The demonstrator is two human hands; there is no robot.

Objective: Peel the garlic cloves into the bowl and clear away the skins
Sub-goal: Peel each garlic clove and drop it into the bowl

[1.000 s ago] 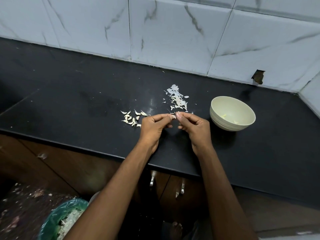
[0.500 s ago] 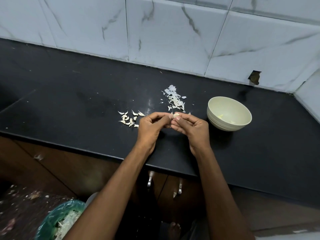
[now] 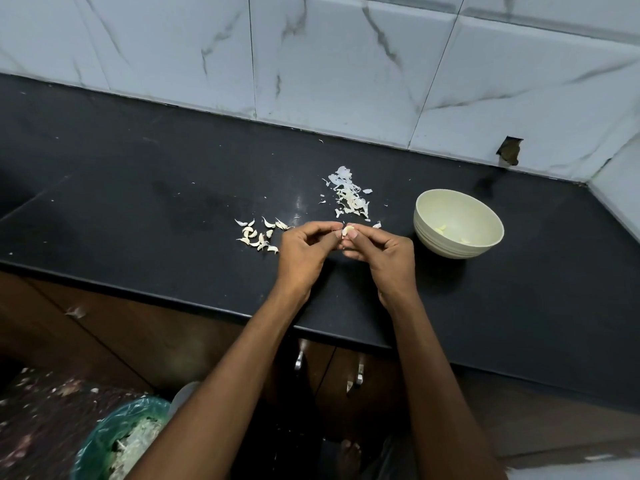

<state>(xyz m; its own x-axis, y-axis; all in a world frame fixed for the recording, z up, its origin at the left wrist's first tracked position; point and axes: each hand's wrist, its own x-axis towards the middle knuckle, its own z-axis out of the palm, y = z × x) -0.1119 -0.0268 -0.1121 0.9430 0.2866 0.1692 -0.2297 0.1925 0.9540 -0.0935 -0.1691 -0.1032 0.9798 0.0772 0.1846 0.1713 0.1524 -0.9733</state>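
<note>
A small pale garlic clove point(image 3: 348, 231) is pinched between left hand point(image 3: 304, 256) and right hand point(image 3: 384, 259) fingertips, mid-countertop near the front edge. Skin is best picked off thinly, then clove dropped into the cream ribbed bowl point(image 3: 458, 223).

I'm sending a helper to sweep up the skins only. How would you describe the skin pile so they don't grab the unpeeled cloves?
On the black countertop, find the cream bowl near the right corner. The skin pile lies just left of it, toward the tiled wall. It is thin, papery white flakes, unlike the plump curved unpeeled cloves clustered farther left, nearer the counter's front edge.
</note>
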